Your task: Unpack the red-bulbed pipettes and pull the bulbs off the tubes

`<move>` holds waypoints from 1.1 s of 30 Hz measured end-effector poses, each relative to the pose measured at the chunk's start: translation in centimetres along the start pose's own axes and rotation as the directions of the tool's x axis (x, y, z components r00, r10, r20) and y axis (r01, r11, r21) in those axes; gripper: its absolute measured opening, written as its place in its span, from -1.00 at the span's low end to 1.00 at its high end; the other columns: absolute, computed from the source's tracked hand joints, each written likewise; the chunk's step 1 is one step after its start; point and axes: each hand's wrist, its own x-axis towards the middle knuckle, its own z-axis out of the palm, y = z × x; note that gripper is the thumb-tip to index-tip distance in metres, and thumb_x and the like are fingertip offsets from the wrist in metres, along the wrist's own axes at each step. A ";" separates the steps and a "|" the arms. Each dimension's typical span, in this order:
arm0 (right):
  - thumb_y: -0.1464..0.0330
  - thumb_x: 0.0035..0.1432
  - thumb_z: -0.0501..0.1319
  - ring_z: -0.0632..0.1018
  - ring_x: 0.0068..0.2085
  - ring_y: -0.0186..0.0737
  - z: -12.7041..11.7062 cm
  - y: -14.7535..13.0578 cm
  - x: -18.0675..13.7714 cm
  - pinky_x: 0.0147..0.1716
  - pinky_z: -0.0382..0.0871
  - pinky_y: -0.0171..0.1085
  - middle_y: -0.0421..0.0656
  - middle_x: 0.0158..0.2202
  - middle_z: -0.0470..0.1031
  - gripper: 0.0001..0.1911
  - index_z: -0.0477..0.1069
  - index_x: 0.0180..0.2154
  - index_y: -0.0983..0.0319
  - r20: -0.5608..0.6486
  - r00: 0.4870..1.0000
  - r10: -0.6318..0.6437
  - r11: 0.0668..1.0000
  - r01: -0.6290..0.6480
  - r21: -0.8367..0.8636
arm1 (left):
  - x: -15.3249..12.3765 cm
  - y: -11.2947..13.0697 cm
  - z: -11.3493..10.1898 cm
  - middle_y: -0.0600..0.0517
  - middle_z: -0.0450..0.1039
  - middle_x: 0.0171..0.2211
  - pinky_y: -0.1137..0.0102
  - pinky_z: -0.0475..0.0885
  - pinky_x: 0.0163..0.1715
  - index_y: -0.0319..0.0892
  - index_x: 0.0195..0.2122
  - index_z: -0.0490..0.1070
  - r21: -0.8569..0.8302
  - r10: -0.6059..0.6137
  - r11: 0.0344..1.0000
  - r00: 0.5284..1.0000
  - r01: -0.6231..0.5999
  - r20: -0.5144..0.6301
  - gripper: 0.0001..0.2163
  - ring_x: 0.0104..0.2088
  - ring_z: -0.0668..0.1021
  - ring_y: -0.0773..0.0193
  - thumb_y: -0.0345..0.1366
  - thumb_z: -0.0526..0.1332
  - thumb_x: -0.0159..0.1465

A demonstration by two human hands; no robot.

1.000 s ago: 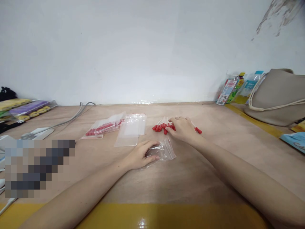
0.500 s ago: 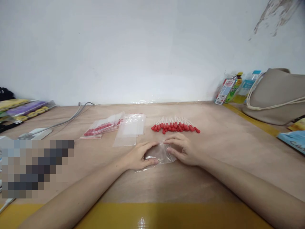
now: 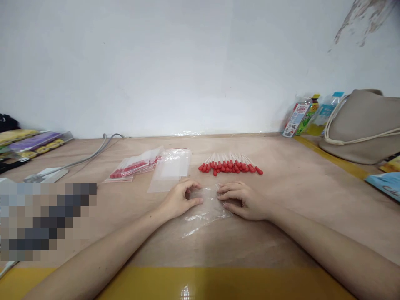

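Note:
A crumpled clear plastic bag point(image 3: 208, 208) lies on the table between my hands. My left hand point(image 3: 183, 200) is at its left side, thumb and forefinger spread apart, fingertips by the film. On the other side, my right hand point(image 3: 245, 201) rests with bent fingers and a separate thumb touching the bag's right edge. Just beyond the hands is a row of red-bulbed droppers point(image 3: 231, 166) with thin, clear stems. Flat clear bags point(image 3: 165, 177) lie to the left of them. Farther left, a stack of filled bags point(image 3: 133, 166) has red bulbs showing through.
A grey cable point(image 3: 93, 154) runs along the left, near packets in yellow and purple point(image 3: 36, 141). Bottles point(image 3: 328, 112), a carton point(image 3: 294, 121) and a beige bag point(image 3: 362, 125) stand at the back right. Yellow tape point(image 3: 162, 281) lines the front edge. A pixelated patch hides the lower left.
My hands have drawn slightly apart, the left moving a little left. The plastic bag between them lies more spread out, its lower corner now uncovered.

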 end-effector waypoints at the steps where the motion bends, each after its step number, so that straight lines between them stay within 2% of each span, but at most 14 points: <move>1: 0.41 0.07 0.14 0.44 -0.06 -0.24 0.1 0.0 0.0 -0.07 0.28 -0.17 -0.12 -0.11 0.45 -0.77 0.44 -0.19 0.14 -0.016 1.000 -0.005 1.000 0.005 -0.013 | 0.1 0.1 -0.1 0.01 0.38 -0.31 0.38 0.36 -0.36 -0.18 -0.28 0.37 0.007 -0.040 0.999 0.999 0.040 0.011 -0.70 -0.37 0.42 0.29 -0.16 0.31 0.00; 5: 0.46 0.10 0.08 0.44 -0.10 -0.23 0.4 0.1 0.0 -0.11 0.25 -0.15 -0.10 -0.12 0.45 -0.78 0.44 -0.24 0.17 -0.085 0.996 -0.018 0.993 0.008 -0.114 | -0.1 0.9 -0.7 0.12 0.27 -0.51 0.45 0.27 -0.51 -0.18 -0.33 0.31 0.070 -0.132 0.990 0.982 0.123 0.137 -0.72 -0.50 0.35 0.35 -0.17 0.29 0.00; 9: 0.44 0.10 0.09 0.43 -0.17 -0.22 0.4 0.2 0.1 -0.16 0.22 -0.14 -0.09 -0.17 0.45 -0.81 0.44 -0.26 0.17 -0.149 0.988 -0.030 0.978 -0.002 -0.208 | -0.5 1.6 -0.9 0.11 0.30 -0.45 0.45 0.28 -0.46 -0.15 -0.28 0.25 0.063 -0.052 0.997 0.972 0.039 0.229 -0.81 -0.44 0.38 0.33 -0.24 0.18 0.11; 11: 0.43 0.10 0.09 0.43 -0.19 -0.23 0.3 0.2 0.1 -0.16 0.21 -0.14 -0.09 -0.19 0.44 -0.82 0.45 -0.28 0.17 -0.191 0.981 -0.021 0.971 -0.026 -0.237 | -0.2 1.2 -1.0 0.10 0.31 -0.44 0.44 0.29 -0.44 -0.15 -0.28 0.23 0.052 -0.003 0.999 0.987 -0.006 0.158 -0.87 -0.44 0.39 0.34 -0.28 0.11 0.16; 13: 0.43 0.10 0.09 0.42 -0.20 -0.23 0.3 0.2 0.1 -0.15 0.19 -0.14 -0.10 -0.20 0.44 -0.82 0.45 -0.30 0.17 -0.224 0.975 -0.012 0.966 -0.047 -0.254 | 0.6 0.2 -1.6 0.10 0.30 -0.45 0.45 0.28 -0.46 -0.15 -0.30 0.21 0.085 0.031 0.996 0.998 -0.026 -0.051 -0.92 -0.45 0.38 0.35 -0.30 0.07 0.19; 14: 0.43 0.10 0.08 0.42 -0.20 -0.23 0.3 0.2 0.1 -0.14 0.19 -0.13 -0.10 -0.21 0.44 -0.82 0.45 -0.31 0.17 -0.234 0.972 -0.012 0.965 -0.050 -0.258 | 1.1 -0.6 -2.1 0.09 0.30 -0.45 0.46 0.27 -0.48 -0.15 -0.30 0.20 0.117 0.034 0.993 0.982 -0.012 -0.186 -0.92 -0.47 0.38 0.35 -0.30 0.06 0.19; 16: 0.43 0.10 0.08 0.41 -0.19 -0.22 0.4 0.3 0.1 -0.13 0.18 -0.13 -0.10 -0.21 0.43 -0.82 0.45 -0.32 0.16 -0.235 0.972 -0.017 0.965 -0.046 -0.260 | 2.1 -2.3 -3.4 0.07 0.29 -0.42 0.44 0.28 -0.46 -0.16 -0.33 0.20 0.219 0.033 0.973 0.903 0.069 -0.428 -0.93 -0.46 0.38 0.34 -0.31 0.07 0.17; 18: 0.43 0.10 0.08 0.41 -0.19 -0.23 0.5 0.3 0.1 -0.13 0.18 -0.14 -0.09 -0.20 0.42 -0.82 0.44 -0.31 0.16 -0.226 0.974 -0.020 0.965 -0.040 -0.259 | 2.8 -4.1 -4.9 0.04 0.28 -0.38 0.40 0.31 -0.40 -0.16 -0.34 0.21 0.273 -0.015 0.942 0.839 0.194 -0.544 -0.93 -0.44 0.39 0.32 -0.32 0.08 0.16; 21: 0.44 0.09 0.08 0.41 -0.18 -0.23 0.6 0.3 0.1 -0.13 0.17 -0.14 -0.09 -0.20 0.42 -0.82 0.44 -0.32 0.17 -0.222 0.975 -0.011 0.965 -0.048 -0.257 | 2.9 -5.9 -6.5 -0.02 0.23 -0.29 0.29 0.33 -0.32 -0.15 -0.31 0.23 0.326 -0.158 0.855 0.801 0.404 -0.578 -0.89 -0.35 0.40 0.23 -0.32 0.10 0.12; 23: 0.44 0.09 0.08 0.41 -0.18 -0.22 0.6 0.3 0.1 -0.13 0.17 -0.14 -0.08 -0.20 0.41 -0.82 0.45 -0.33 0.17 -0.221 0.975 -0.002 0.965 -0.056 -0.257 | 2.6 -6.5 -6.9 -0.06 0.18 -0.24 0.21 0.34 -0.28 -0.14 -0.28 0.24 0.357 -0.211 0.791 0.769 0.497 -0.603 -0.82 -0.23 0.39 0.11 -0.29 0.15 0.08; 27: 0.43 0.09 0.08 0.41 -0.17 -0.20 0.7 0.3 0.1 -0.13 0.17 -0.12 -0.08 -0.19 0.41 -0.82 0.44 -0.33 0.18 -0.224 0.974 0.011 0.962 -0.072 -0.264 | 2.3 -6.4 -8.0 -0.11 0.14 -0.21 0.13 0.28 -0.14 -0.17 -0.25 0.26 0.451 -0.085 0.715 0.707 0.534 -0.702 -0.75 -0.07 0.28 -0.02 -0.26 0.20 0.05; 29: 0.44 0.08 0.08 0.40 -0.17 -0.21 0.7 0.3 0.1 -0.13 0.16 -0.12 -0.07 -0.19 0.41 -0.82 0.44 -0.33 0.18 -0.226 0.974 0.010 0.961 -0.071 -0.266 | 2.1 -6.6 -9.1 -0.13 0.15 -0.17 0.12 0.24 -0.08 -0.18 -0.18 0.26 0.500 -0.077 0.677 0.728 0.539 -0.681 -0.70 -0.04 0.26 -0.03 -0.27 0.21 0.06; 31: 0.44 0.08 0.08 0.40 -0.17 -0.21 0.7 0.3 0.1 -0.13 0.16 -0.13 -0.07 -0.19 0.41 -0.82 0.44 -0.34 0.19 -0.227 0.974 0.005 0.962 -0.067 -0.266 | 1.8 -7.2 -10.5 -0.15 0.17 -0.11 0.10 0.22 -0.06 -0.21 -0.10 0.23 0.520 -0.179 0.638 0.766 0.569 -0.618 -0.61 -0.01 0.24 -0.07 -0.32 0.23 0.03; 33: 0.44 0.08 0.08 0.40 -0.17 -0.22 0.7 0.3 0.1 -0.13 0.17 -0.13 -0.07 -0.19 0.41 -0.83 0.44 -0.34 0.19 -0.229 0.974 0.006 0.962 -0.068 -0.264 | 1.6 -8.2 -11.8 -0.14 0.23 -0.11 0.12 0.25 -0.10 -0.23 -0.10 0.24 0.523 -0.258 0.628 0.788 0.576 -0.558 -0.61 -0.04 0.29 -0.08 -0.38 0.22 0.01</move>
